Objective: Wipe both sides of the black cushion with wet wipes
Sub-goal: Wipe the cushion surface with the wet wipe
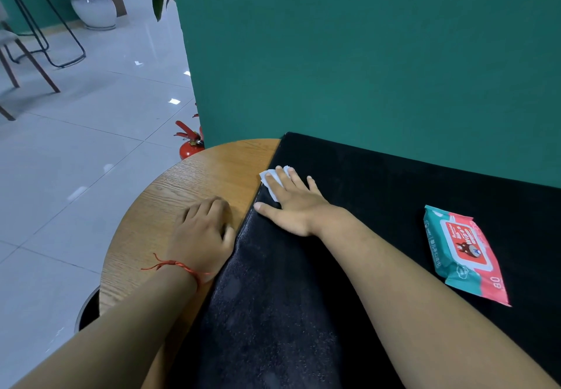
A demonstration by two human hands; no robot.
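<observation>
A large black cushion (pixel 379 194) lies flat over the right part of a round wooden table (pixel 188 188), against a green wall. My right hand (pixel 293 203) lies flat, fingers straight, pressing a white wet wipe (pixel 270 180) onto the cushion near its far left edge. The nearer left area of the cushion looks damp and shiny. My left hand (pixel 203 230), with a red string on the wrist, rests on the table with fingers loosely curled, its thumb side against the cushion's left edge.
A teal and red pack of wet wipes (pixel 464 255) lies on the cushion at the right. A red fire extinguisher (pixel 189 142) stands on the floor beyond the table. Chairs, a stool and a white plant pot (pixel 94 7) stand far left.
</observation>
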